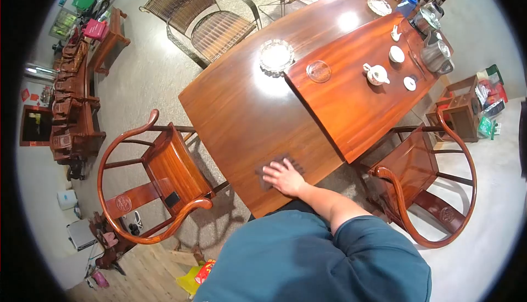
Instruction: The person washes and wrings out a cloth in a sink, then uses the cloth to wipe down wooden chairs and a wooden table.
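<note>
My right hand (282,179) lies palm down near the front end of the long brown wooden table (230,115), its fingers spread. Beneath it a dark grey cloth (264,183) lies flat on the wood, showing only in part around the fingers. The hand presses on the cloth rather than wrapping round it. My left hand is out of sight.
On the raised reddish tea board (343,104) stand a white teapot (376,75), white cups and a metal kettle (436,55). A glass ashtray (276,57) sits beside it. Wooden armchairs flank me on the left (178,170) and right (409,165); wicker chairs (222,30) stand beyond.
</note>
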`<state>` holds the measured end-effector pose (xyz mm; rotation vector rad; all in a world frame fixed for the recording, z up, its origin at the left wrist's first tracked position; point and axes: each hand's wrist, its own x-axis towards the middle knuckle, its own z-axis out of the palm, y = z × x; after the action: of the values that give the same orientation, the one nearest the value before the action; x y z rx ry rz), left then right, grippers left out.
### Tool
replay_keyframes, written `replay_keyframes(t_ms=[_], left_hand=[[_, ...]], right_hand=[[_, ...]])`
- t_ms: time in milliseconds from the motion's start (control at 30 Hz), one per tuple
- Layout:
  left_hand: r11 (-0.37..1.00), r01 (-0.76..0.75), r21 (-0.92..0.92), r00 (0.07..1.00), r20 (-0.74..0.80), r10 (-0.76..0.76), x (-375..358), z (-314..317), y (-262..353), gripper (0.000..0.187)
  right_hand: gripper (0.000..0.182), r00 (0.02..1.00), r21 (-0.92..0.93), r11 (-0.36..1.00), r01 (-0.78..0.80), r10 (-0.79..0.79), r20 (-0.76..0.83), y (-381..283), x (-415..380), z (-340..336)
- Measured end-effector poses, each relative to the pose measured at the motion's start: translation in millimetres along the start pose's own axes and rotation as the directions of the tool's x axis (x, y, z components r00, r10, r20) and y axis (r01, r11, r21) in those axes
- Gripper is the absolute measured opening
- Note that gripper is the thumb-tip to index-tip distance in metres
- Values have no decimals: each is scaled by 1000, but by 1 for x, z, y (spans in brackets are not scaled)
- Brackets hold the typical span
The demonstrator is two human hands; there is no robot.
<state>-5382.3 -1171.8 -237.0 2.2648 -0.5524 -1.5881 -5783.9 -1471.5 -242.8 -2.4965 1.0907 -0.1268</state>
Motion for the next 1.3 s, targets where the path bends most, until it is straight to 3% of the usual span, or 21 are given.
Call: replay_keyframes(t_ms=[33,67,133,233,300,333,367,433,500,533,600,633,733,767,833,867,933,967,1067,1167,1300], left_hand=[[1000,1,-30,1000,16,-1,-4,7,17,31],[998,-5,-59,1000,26,7,-8,15,33,32],[993,-38,-110,998,37,43,-15,27,60,33],[982,-83,-170,995,40,91,-24,43,89,34],[982,-104,-157,993,38,112,-28,53,99,36],[990,-130,-55,991,3,130,-28,56,99,38],[989,-120,-87,992,32,123,-28,58,94,37],[992,-78,-104,996,42,82,-29,61,87,37],[991,-38,-125,998,52,44,-24,63,78,36],[991,-22,-133,998,60,30,-20,64,76,36],[989,1,-148,997,75,10,-14,66,76,36],[987,12,-160,996,85,2,-10,65,78,36],[937,120,-329,982,179,-63,14,56,71,35],[895,178,-409,970,228,-89,24,52,72,35],[892,155,-425,967,249,-49,35,53,96,34],[976,-40,-215,979,189,82,30,59,117,34],[895,-358,268,934,88,347,7,75,175,32],[859,-413,303,909,79,409,9,80,187,34],[876,-450,174,893,76,443,-2,96,226,37],[886,-455,86,890,71,450,-16,112,241,39],[915,-401,44,916,17,400,-22,134,218,39]], right_hand=[[48,997,-42,996,73,-74,-12,0,-9,0],[49,989,-7,995,98,-97,108,3,-20,-2],[41,983,162,986,40,-68,170,15,-32,-4],[36,968,258,941,-220,177,180,22,-37,-45],[33,912,481,816,-320,402,-75,39,-41,-45],[32,837,592,736,-328,517,-178,46,-39,-61],[34,739,618,707,-343,609,-287,56,-45,-81],[32,663,530,730,-431,655,-362,75,-65,-135],[36,604,335,815,-472,576,-551,96,-85,-168],[43,611,279,830,-482,547,-572,109,-92,-176],[56,576,255,785,-565,596,-560,122,-92,-189],[73,605,244,736,-632,665,-439,139,-92,-171],[77,517,39,566,-823,777,-360,140,-73,-121],[81,511,65,551,-832,806,-299,129,-71,-111],[76,557,40,601,-798,762,-331,113,-75,-101],[73,597,58,642,-765,740,-310,106,-79,-105],[65,660,96,716,-691,680,-321,106,-99,-103],[63,666,111,709,-696,696,-268,104,-111,-107],[58,681,1,689,-725,717,-149,93,-133,-132],[61,773,-168,756,-633,606,-189,99,-130,-136],[74,857,-143,851,-506,477,-192,144,-99,-104]])
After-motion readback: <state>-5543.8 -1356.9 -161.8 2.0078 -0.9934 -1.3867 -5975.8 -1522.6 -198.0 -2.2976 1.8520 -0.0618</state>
